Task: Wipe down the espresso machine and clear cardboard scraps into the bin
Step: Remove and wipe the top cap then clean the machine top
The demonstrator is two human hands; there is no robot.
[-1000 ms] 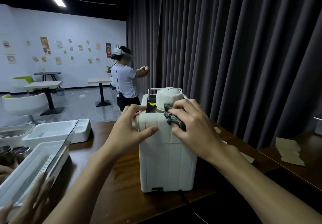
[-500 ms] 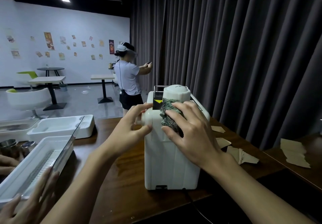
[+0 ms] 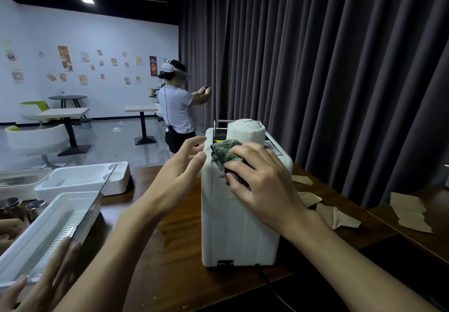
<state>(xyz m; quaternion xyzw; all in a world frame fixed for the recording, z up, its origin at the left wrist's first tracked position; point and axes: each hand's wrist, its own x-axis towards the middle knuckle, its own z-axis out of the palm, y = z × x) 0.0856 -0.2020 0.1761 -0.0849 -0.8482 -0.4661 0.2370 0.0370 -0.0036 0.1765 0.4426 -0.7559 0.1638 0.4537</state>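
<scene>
Right hand (image 3: 262, 183) presses the cloth (image 3: 224, 152) flat-fingered on the white espresso machine's (image 3: 238, 226) top edge at centre frame, left hand (image 3: 179, 171) open against its upper left corner; best wipe with firm overlapping strokes while bracing, cardboard scraps (image 3: 335, 214) lying right of it.

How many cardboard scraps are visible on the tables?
4. Beside the espresso machine, to its right: far scrap, middle scrap, near scrap. A larger scrap lies on the side table. Others may hide behind the machine.
</scene>
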